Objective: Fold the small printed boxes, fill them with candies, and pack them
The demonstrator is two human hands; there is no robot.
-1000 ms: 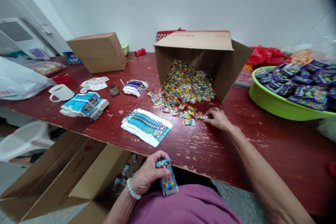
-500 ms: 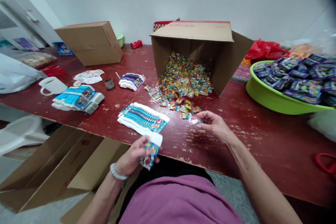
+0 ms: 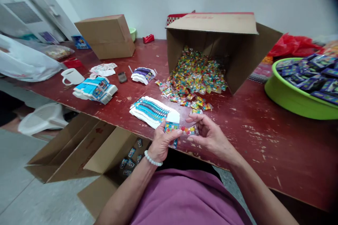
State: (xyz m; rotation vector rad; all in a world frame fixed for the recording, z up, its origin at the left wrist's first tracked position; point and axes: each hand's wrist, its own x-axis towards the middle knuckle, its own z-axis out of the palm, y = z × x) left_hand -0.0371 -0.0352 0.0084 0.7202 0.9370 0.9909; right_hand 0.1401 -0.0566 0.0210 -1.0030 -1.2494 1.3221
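Observation:
My left hand grips a small blue printed candy box whose white end flap stands up. At its thumb tip is a clear candy packet with red and yellow sweets. My right hand is around the packet's other end, thumb and fingers apart; any contact there is hard to make out. Just behind the box lies a fanned stack of flat blue cartons. Beyond my hands, many candy packets spill from a cardboard box lying on its side.
On the red table stand a green basin of purple packs, a mug, bundled blue cartons, purple cartons and a closed cardboard box. Below the edge, an open carton holds several small boxes.
My left hand has risen and moved right with the candy box. My right hand has brought the candy packet beside it, and its fingers have spread. The view has turned left.

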